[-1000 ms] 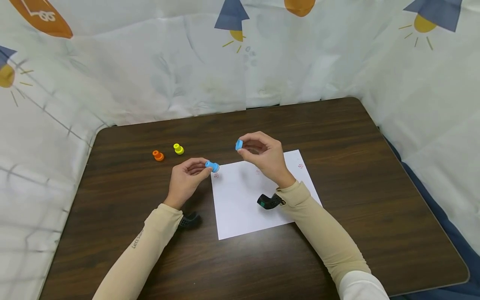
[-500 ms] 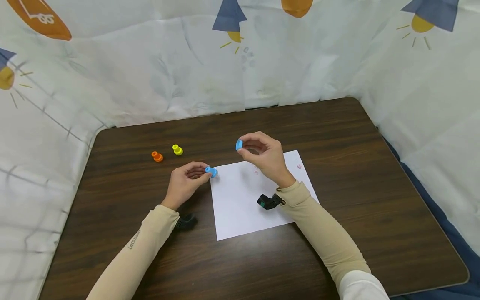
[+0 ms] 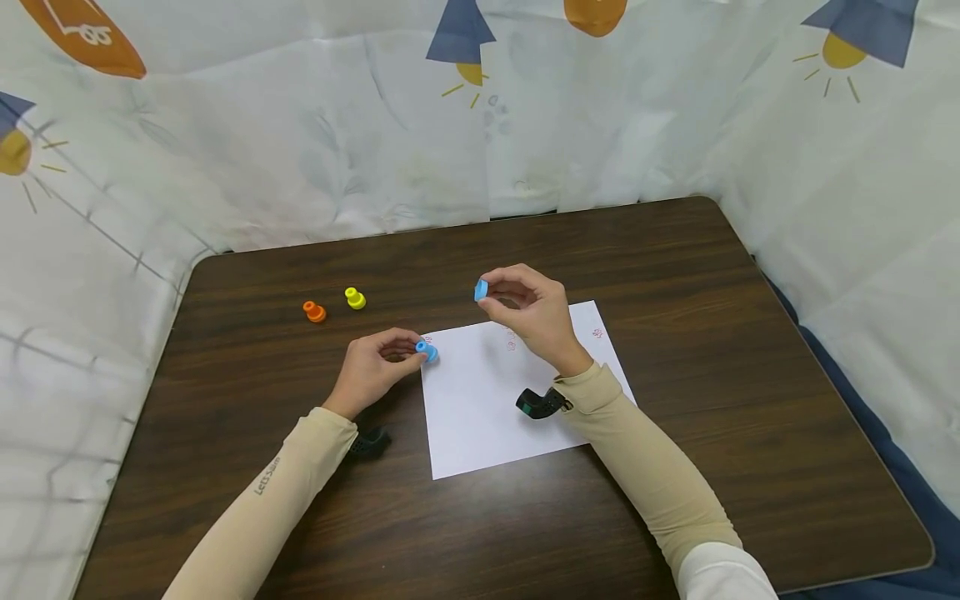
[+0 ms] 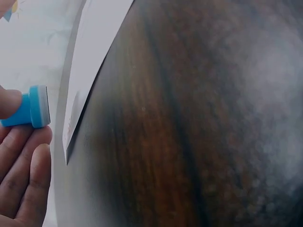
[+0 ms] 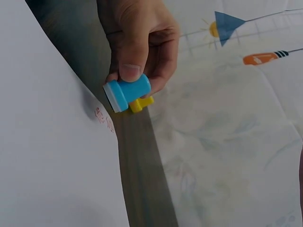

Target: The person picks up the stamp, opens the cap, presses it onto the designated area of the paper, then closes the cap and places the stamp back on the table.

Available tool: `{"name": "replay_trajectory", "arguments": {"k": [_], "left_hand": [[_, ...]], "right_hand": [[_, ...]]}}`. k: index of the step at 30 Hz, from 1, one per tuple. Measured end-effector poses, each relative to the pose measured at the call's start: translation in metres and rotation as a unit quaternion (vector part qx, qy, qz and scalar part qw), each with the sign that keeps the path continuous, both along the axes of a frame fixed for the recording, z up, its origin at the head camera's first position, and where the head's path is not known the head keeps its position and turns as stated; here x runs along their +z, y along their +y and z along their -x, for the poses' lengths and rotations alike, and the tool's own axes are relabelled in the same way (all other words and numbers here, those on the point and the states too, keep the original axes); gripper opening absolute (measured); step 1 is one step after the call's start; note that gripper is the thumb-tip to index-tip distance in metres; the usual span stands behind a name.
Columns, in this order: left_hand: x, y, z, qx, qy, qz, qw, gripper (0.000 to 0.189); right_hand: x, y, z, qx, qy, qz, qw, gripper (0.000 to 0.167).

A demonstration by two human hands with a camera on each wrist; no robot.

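Observation:
Between the left thumb and fingers is a blue toy stamp (image 3: 427, 351), pinched by the left hand (image 3: 372, 367) over the left top corner of a white sheet of paper (image 3: 487, 408). In the left wrist view, the stamp (image 4: 35, 106) points its pale-rimmed face towards the paper, apart from it. The right wrist view also shows this stamp (image 5: 127, 92) in the left hand (image 5: 142, 42). The right hand (image 3: 536, 317) pinches a small blue cap (image 3: 481, 290) above the sheet's far edge. Small red marks (image 5: 104, 118) lie near that edge.
An orange toy stamp (image 3: 314, 312) and a yellow one (image 3: 356, 298) stand capped or upright on the dark wooden table (image 3: 247, 350), left of the paper. A printed white curtain (image 3: 315, 150) surrounds the table's back and sides.
The left hand has moved slightly towards the near side, bringing the blue stamp over the paper's corner and more upright. The right hand with the cap has hardly moved.

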State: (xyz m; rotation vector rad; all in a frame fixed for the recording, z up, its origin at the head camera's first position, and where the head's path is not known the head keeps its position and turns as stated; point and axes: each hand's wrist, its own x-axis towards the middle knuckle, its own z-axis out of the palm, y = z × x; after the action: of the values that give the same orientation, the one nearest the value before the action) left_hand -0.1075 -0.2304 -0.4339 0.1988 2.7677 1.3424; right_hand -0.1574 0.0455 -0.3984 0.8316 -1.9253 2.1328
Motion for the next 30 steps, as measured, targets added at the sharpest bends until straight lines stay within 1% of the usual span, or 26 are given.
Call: {"name": "replay_trajectory", "arguments": {"k": [3, 12, 15, 22, 30], "left_hand": [[0.0001, 0.0004, -0.0002, -0.002, -0.001, 0.009, 1.0, 0.026], [-0.0021, 0.0017, 0.0003, -0.025, 0.008, 0.05, 0.9984, 0.025], [-0.0023, 0.002, 0.0006, -0.029, 0.01, 0.055, 0.9981, 0.025], [-0.0009, 0.0031, 0.0003, -0.034, -0.005, 0.06, 0.9976, 0.026], [-0.0001, 0.0047, -0.0013, -0.042, 0.001, 0.088, 0.9952, 0.025]], "right_hand": [[-0.0007, 0.0005, 0.0005, 0.0, 0.001, -0.002, 1.0, 0.029], [0.0005, 0.0015, 0.0004, -0.002, 0.001, -0.002, 1.0, 0.029], [0.0006, 0.0019, 0.0008, -0.003, 0.002, -0.004, 1.0, 0.029], [0.0008, 0.002, 0.001, -0.001, 0.004, -0.008, 1.0, 0.029], [-0.0003, 0.0013, 0.0008, -0.001, 0.002, -0.011, 0.9999, 0.029]]}}
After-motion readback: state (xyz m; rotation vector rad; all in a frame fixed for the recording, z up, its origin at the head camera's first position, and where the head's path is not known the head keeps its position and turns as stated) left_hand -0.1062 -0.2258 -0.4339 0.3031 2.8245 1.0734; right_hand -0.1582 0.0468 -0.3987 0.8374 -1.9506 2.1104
